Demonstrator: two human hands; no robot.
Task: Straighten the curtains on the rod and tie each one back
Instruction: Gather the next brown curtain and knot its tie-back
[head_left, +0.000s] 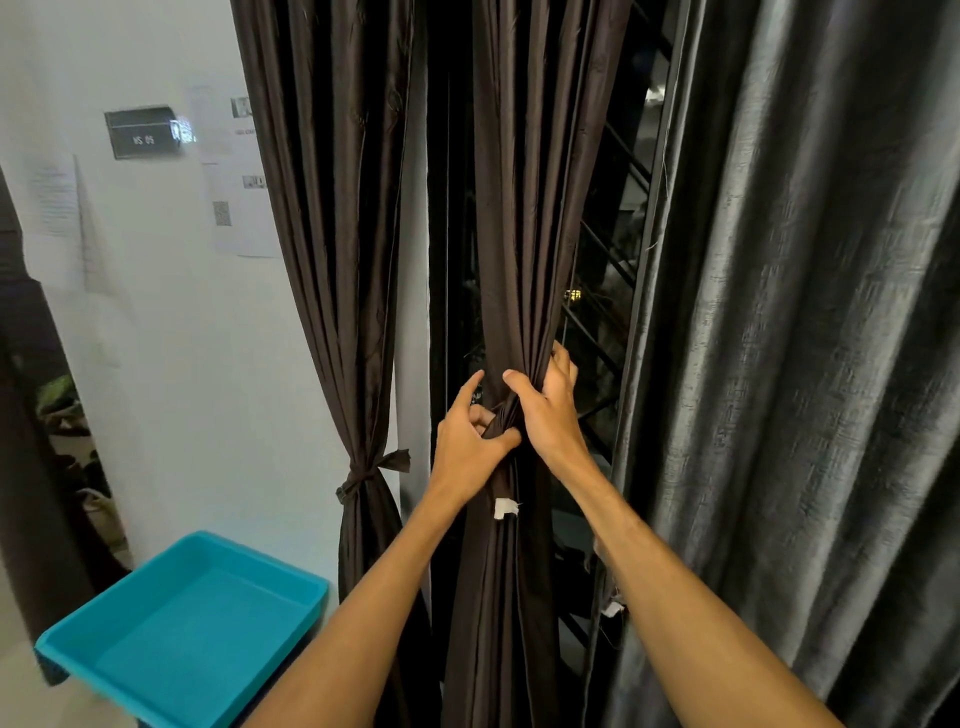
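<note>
A white wall (182, 338) is filling the left of the room, carrying a dark sign (141, 132) and several taped papers (239, 208). Near the floor below them, a turquoise tray (197, 623) is sitting empty-side up.

Just right of the wall, the left curtain (332, 208), dark brown, is hanging gathered at its waist, with a tie (363, 475) of matching fabric knotted round it.

The middle curtain (524, 208), also dark brown, is hanging beside it, bunched at waist height. The left hand (467, 441) is pinching that bunch, thumb pressing across the front, forefinger pointing up. The right hand (550, 410) is grasping the same bunch just above, fingers wrapping round its far side, thumb lying on the front. Whether a tie is among the folds cannot be told. A white tag (505, 508) is showing just below the hands.

Behind, dark window bars (608, 260) are crossing the glass. On the far right, a grey curtain (805, 312) is hanging loose.
</note>
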